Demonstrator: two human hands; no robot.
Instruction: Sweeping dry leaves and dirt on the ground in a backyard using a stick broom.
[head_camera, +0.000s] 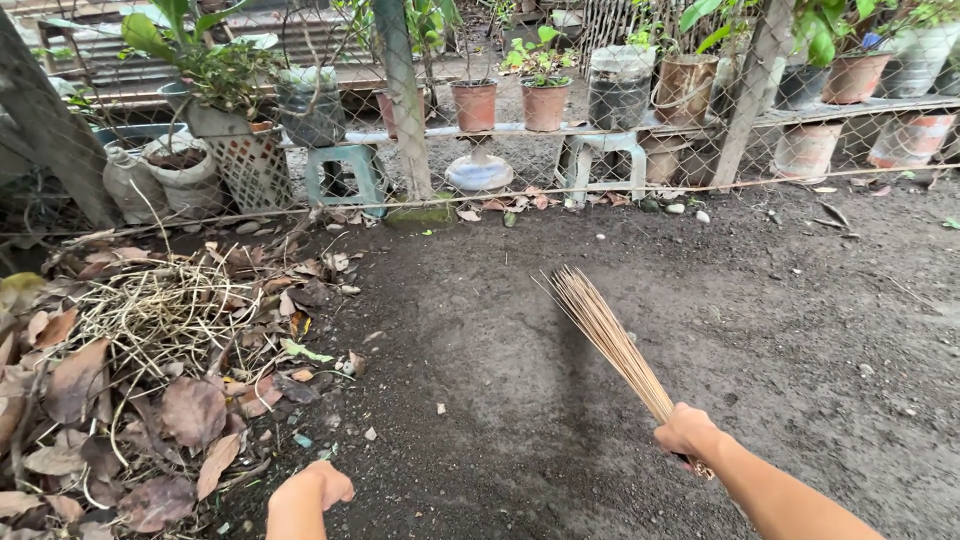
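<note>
the right hand (688, 432) is clenched round a stick broom (603, 335) angled toward the leaf pile (150, 380) (gathered at the dirt's edge), while the left hand (312, 488) hangs curled, grasping nothing.

Right hand (687, 432) clenched in a tight fist at the end of a bare forearm stretched in from the lower right, wrist bent slightly, while the left hand (318, 487), fingers curled loosely inward, hangs low near the bottom edge.
</note>
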